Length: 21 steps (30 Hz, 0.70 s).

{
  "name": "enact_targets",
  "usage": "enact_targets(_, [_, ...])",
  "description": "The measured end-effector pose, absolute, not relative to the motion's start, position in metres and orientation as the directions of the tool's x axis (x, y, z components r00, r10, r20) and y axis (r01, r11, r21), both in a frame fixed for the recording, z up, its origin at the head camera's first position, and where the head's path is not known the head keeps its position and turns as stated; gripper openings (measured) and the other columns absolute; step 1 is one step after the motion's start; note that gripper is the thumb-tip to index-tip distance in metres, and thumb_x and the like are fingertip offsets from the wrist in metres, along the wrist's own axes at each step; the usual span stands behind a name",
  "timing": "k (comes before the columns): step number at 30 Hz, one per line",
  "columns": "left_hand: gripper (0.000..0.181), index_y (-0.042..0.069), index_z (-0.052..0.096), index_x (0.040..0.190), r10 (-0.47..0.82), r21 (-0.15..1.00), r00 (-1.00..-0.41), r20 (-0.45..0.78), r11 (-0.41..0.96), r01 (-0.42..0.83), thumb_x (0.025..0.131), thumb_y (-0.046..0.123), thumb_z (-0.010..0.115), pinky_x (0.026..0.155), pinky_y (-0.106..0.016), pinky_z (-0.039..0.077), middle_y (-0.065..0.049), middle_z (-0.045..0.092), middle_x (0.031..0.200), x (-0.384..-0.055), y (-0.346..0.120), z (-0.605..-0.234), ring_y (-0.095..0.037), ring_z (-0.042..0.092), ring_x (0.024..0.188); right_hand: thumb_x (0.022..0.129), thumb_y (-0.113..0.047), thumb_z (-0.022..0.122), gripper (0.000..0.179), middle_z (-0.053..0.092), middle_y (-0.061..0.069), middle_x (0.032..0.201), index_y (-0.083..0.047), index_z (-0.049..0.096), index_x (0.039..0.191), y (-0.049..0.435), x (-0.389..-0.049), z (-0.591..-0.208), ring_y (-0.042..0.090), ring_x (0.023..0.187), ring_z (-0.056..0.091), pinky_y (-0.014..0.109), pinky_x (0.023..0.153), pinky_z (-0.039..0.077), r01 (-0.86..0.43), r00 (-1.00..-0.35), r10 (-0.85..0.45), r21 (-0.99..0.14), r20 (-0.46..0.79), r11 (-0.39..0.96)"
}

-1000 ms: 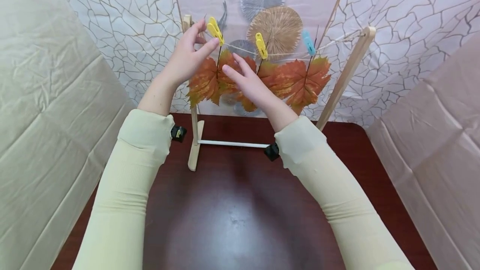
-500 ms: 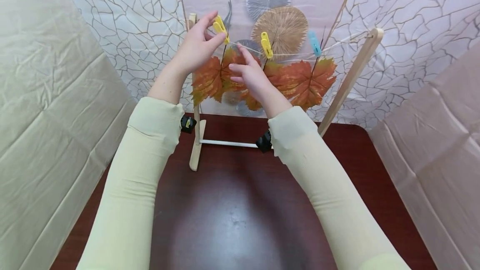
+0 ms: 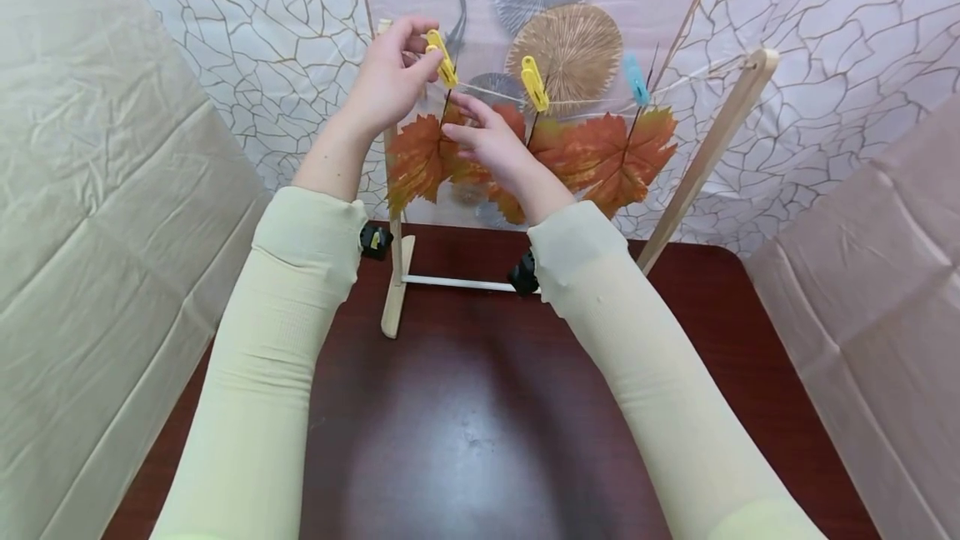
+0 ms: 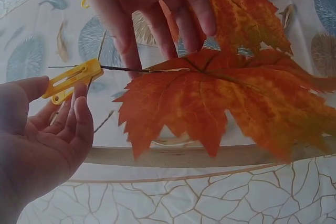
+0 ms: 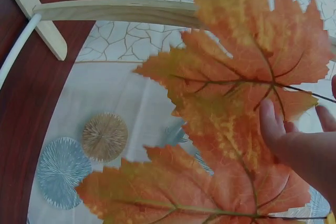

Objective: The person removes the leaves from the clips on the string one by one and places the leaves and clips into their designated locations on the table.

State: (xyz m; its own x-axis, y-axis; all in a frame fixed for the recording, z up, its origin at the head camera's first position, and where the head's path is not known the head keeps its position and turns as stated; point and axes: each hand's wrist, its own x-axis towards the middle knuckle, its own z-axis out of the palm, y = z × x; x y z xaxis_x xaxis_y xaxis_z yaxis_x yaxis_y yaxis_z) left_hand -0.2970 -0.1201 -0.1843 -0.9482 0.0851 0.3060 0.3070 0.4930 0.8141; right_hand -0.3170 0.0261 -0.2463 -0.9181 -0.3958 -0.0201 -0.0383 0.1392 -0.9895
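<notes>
My left hand (image 3: 384, 77) pinches a yellow clothespin (image 3: 442, 58) at the left of the string. In the left wrist view, the thumb and fingers sit on the handle end of this clothespin (image 4: 73, 81). Its clip end meets the dark stem of an orange artificial maple leaf (image 4: 173, 103). My right hand (image 3: 498, 148) is held just right of that stem, its fingers extended and partly covering the leaves. Seen from the right wrist, the fingertips (image 5: 269, 116) overlap the leaf near its stem base.
A second yellow clothespin (image 3: 534, 83) and a blue clothespin (image 3: 636, 80) hang further right on the string (image 3: 592, 100), with more leaves (image 3: 618, 161) below. Wooden posts (image 3: 705, 157) bear the string, joined low by a white rod (image 3: 457, 282) on the dark red table (image 3: 420, 407).
My right hand has shifted up toward the left leaf's stem, its fingers now closer to the clothespin. My left hand has stayed at the clothespin. The view has shifted slightly.
</notes>
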Motion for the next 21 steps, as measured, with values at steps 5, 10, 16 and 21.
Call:
enact_targets(5, [0.037, 0.012, 0.046, 0.133, 0.085, 0.840, -0.948, 0.306, 0.445, 0.311, 0.098, 0.022, 0.047, 0.074, -0.025, 0.046, 0.005, 0.053, 0.100, -0.2955, -0.1218, -0.1828, -0.006, 0.053, 0.083, 0.097, -0.013, 0.048, 0.036, 0.046, 0.009, 0.137, -0.005, 0.048, 0.132, 0.0227, -0.3186, -0.2509, 0.018, 0.117, 0.048, 0.034, 0.101, 0.041, -0.180, -0.914, -0.395, -0.965, 0.091, 0.193])
enact_targets(10, [0.035, 0.010, 0.047, 0.132, 0.070, 0.859, -0.951, 0.300, 0.413, 0.301, 0.098, 0.023, 0.046, 0.070, -0.022, 0.045, 0.000, 0.058, 0.104, -0.2942, -0.1220, -0.1820, -0.005, 0.053, 0.079, 0.096, -0.015, 0.051, 0.028, 0.060, 0.013, 0.124, 0.000, 0.059, 0.118, 0.0202, -0.3185, -0.2550, 0.015, 0.109, 0.054, 0.025, 0.093, 0.044, -0.264, -0.932, -0.310, -0.936, 0.186, 0.232])
enact_targets(16, [0.034, 0.007, 0.049, 0.128, 0.052, 0.875, -0.953, 0.300, 0.382, 0.296, 0.098, 0.022, 0.047, 0.068, -0.020, 0.046, -0.005, 0.060, 0.108, -0.2945, -0.1219, -0.1821, -0.005, 0.053, 0.076, 0.095, -0.018, 0.055, 0.025, 0.065, 0.011, 0.115, -0.002, 0.065, 0.111, 0.0201, -0.3190, -0.2562, 0.011, 0.100, 0.056, 0.022, 0.087, 0.044, -0.241, -0.950, -0.251, -0.946, 0.185, 0.215])
enact_targets(21, [0.033, 0.006, 0.049, 0.127, 0.055, 0.868, -0.955, 0.292, 0.403, 0.289, 0.098, 0.023, 0.046, 0.071, -0.021, 0.047, -0.006, 0.060, 0.110, -0.2939, -0.1220, -0.1814, -0.005, 0.053, 0.077, 0.093, -0.018, 0.057, 0.025, 0.067, 0.009, 0.112, 0.000, 0.065, 0.110, 0.0240, -0.3215, -0.2562, 0.010, 0.099, 0.056, 0.023, 0.089, 0.044, -0.232, -0.944, -0.279, -0.954, 0.174, 0.190])
